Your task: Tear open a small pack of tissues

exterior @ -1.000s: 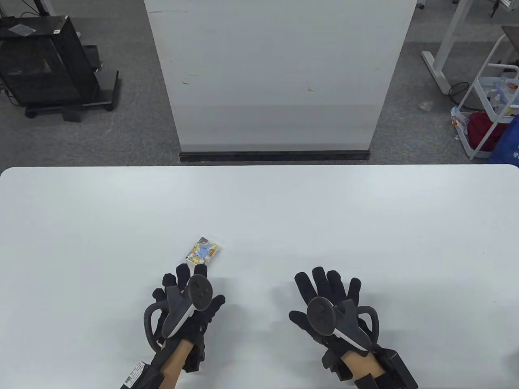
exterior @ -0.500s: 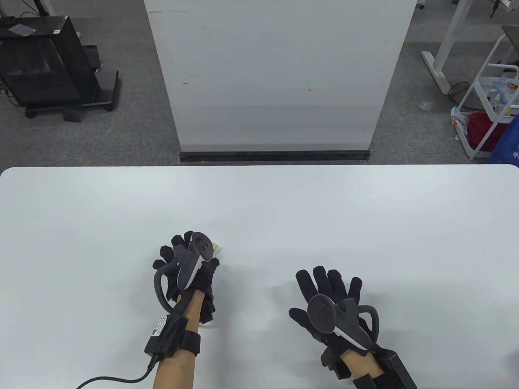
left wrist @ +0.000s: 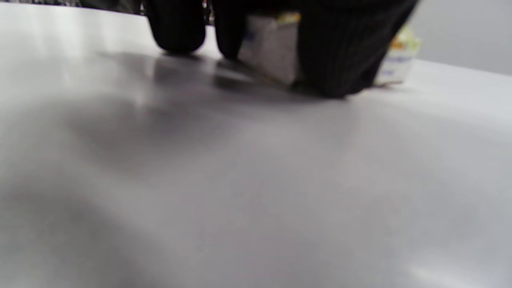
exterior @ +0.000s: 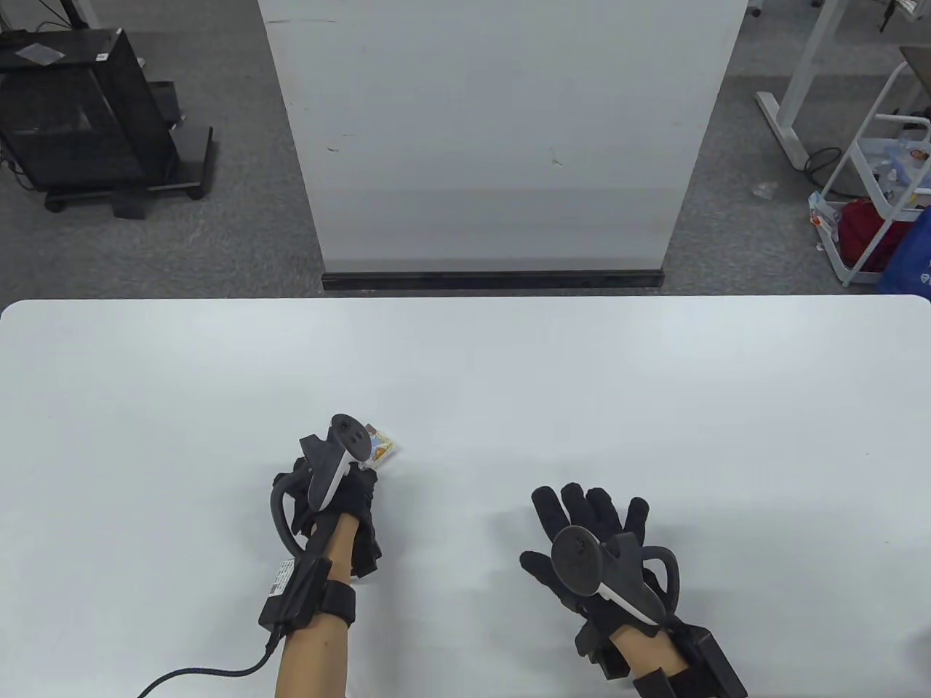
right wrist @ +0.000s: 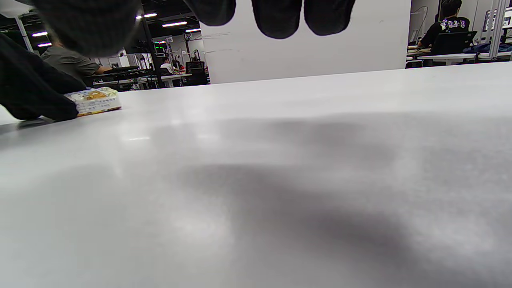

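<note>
Fingers (left wrist: 336,52) of my left hand (exterior: 342,494) curl down around the pack (exterior: 381,446), lower centre of the table view, on the counter (exterior: 582,378); whether the grip has closed I cannot tell. Its long axis runs toward upper right. My right hand (exterior: 589,531) lies flat, released, well apart at lower right.

Table view looks down from above the table's (exterior: 509,363) near edge, facing the far edge. Both wrist views sit low, just above the tabletop, facing the far edge too. L & R wrist views share the tissue pack (right wrist: 94,101) w/ the table view.
</note>
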`<action>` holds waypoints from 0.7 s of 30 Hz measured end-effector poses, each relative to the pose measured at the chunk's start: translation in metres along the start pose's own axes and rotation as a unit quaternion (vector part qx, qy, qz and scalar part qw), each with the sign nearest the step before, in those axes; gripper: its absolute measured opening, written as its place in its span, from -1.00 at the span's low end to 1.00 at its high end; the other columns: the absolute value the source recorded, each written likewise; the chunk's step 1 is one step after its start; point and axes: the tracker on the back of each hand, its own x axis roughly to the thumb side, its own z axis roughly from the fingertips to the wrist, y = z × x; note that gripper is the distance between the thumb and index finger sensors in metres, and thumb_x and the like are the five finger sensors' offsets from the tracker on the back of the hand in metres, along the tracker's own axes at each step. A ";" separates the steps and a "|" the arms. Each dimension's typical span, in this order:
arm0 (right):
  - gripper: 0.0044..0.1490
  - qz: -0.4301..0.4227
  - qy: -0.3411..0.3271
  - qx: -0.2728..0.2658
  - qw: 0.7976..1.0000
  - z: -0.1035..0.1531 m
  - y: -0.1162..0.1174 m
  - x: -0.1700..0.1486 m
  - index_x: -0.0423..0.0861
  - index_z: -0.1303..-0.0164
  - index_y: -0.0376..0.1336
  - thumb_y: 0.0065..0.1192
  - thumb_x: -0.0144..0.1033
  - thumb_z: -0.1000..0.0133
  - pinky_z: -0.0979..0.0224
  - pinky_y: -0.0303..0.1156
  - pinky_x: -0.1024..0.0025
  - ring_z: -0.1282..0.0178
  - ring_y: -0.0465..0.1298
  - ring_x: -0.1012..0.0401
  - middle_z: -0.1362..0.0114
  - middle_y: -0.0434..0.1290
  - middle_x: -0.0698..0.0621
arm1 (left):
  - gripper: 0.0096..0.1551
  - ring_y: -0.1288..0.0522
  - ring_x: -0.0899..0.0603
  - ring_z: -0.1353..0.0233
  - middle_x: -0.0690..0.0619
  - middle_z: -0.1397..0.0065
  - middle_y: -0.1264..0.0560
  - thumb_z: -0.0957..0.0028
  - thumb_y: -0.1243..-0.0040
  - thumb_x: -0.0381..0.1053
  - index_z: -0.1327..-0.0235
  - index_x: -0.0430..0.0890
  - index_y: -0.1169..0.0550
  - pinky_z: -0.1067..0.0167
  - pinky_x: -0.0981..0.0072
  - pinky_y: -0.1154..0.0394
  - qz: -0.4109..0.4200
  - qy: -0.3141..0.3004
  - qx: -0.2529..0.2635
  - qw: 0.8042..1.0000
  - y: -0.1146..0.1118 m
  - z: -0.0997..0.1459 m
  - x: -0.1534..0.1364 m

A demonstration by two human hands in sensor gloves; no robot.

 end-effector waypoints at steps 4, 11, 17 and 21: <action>0.11 -0.011 0.005 -0.016 1.000 0.001 -0.003 -0.002 0.18 -0.79 0.02 0.23 0.37 -0.03 -0.60 -0.14 -0.45 -0.71 0.21 -0.15 -0.78 0.15 -0.08 | -0.09 -0.31 -0.36 -0.55 -0.09 -0.59 -0.31 -0.06 -0.32 0.15 -0.59 0.02 -0.14 -0.51 -0.44 -0.05 -0.046 -0.056 0.009 0.997 0.001 0.024 0.009; 0.06 -0.019 0.002 -0.019 1.000 0.002 -0.005 -0.001 0.16 -0.76 0.08 0.25 0.33 -0.03 -0.61 -0.10 -0.43 -0.67 0.27 -0.12 -0.73 0.25 -0.05 | -0.08 -0.39 -0.34 -0.48 -0.14 -0.55 -0.33 -0.07 -0.31 0.16 -0.60 -0.04 -0.15 -0.48 -0.40 -0.14 0.027 -0.161 -0.025 0.986 0.000 0.091 0.023; 0.01 -0.036 -0.016 -0.031 0.999 0.008 -0.009 0.007 0.15 -0.71 0.17 0.28 0.29 -0.02 -0.61 -0.07 -0.41 -0.63 0.33 -0.09 -0.64 0.36 -0.01 | -0.07 -0.47 -0.30 -0.39 -0.17 -0.51 -0.35 -0.05 -0.32 0.16 -0.58 -0.09 -0.16 -0.44 -0.38 -0.24 0.031 -0.247 0.060 0.967 -0.010 0.146 0.036; -0.06 -0.036 -0.030 -0.057 0.997 0.012 -0.010 0.014 0.14 -0.64 0.25 0.32 0.25 -0.01 -0.62 -0.03 -0.39 -0.60 0.38 -0.05 -0.56 0.43 0.04 | -0.07 -0.49 -0.29 -0.36 -0.19 -0.50 -0.35 -0.05 -0.32 0.17 -0.58 -0.10 -0.17 -0.42 -0.36 -0.26 0.044 -0.280 0.019 0.959 -0.018 0.160 0.049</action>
